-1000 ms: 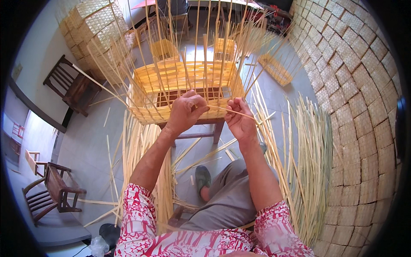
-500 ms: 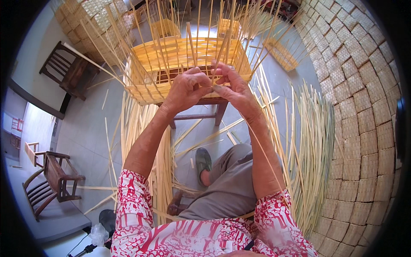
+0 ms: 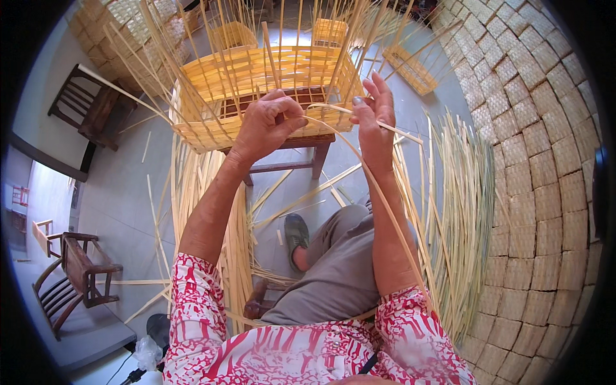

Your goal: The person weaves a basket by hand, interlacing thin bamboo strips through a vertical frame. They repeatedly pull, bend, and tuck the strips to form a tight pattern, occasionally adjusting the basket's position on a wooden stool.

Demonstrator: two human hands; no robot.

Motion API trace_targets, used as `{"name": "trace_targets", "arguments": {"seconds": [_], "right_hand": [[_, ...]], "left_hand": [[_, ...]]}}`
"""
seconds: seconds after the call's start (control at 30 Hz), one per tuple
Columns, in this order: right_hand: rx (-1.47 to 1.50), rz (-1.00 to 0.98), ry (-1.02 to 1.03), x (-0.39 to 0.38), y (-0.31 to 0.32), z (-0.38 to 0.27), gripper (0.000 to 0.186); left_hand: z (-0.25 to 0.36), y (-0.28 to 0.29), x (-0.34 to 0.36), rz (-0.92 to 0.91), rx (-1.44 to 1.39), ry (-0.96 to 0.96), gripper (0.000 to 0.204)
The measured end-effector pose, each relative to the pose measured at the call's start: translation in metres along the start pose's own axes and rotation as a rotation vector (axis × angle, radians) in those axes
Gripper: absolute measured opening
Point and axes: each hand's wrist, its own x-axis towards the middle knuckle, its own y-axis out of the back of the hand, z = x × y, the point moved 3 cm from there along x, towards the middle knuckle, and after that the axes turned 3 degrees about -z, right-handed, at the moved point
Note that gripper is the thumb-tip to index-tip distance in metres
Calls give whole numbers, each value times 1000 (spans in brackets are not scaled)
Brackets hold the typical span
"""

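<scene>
A partly woven yellow bamboo basket [image 3: 256, 70] stands on a dark wooden stool [image 3: 319, 157], with tall stakes rising from its rim. My left hand [image 3: 266, 125] is at the basket's near wall, thumb and fingers pinched on a long thin bamboo strip [image 3: 378, 186]. From that pinch the strip arcs over my right forearm toward my right sleeve. Right of it, my right hand [image 3: 374, 125] is raised with its upper fingers extended. A flat, pale bamboo strip [image 3: 337, 110] passes by its thumb, curving at its left end close to the near wall and sticking out rightward.
Bundles of bamboo strips [image 3: 462, 212] lie on the floor to the right, more [image 3: 218, 199] to the left. Stacked woven pieces [image 3: 539, 192] form a wall at right. Wooden chairs [image 3: 83, 269] stand at left. Other yellow baskets [image 3: 410, 69] sit farther back.
My hands were close together at the near wall; my right hand has since moved right and opened out its upper fingers. The long strip now arcs clear between them. The whole view has shifted slightly.
</scene>
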Motion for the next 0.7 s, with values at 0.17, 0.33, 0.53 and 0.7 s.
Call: {"name": "trace_targets", "arguments": {"seconds": [0.17,0.33,0.53,0.7], "right_hand": [[-63,-104,46,9,10,12,19],[755,324,-301,-9,6,16,25],[855,343,-376,-24,6,11,27],[644,175,-270,-22,1,-2,27]], "left_hand": [[-5,0,3,11,-76,28,9],[-14,-1,8,193,-111,103,8],[2,-19,17,304,223,117,4],[4,-30,13,196,629,13,7]]}}
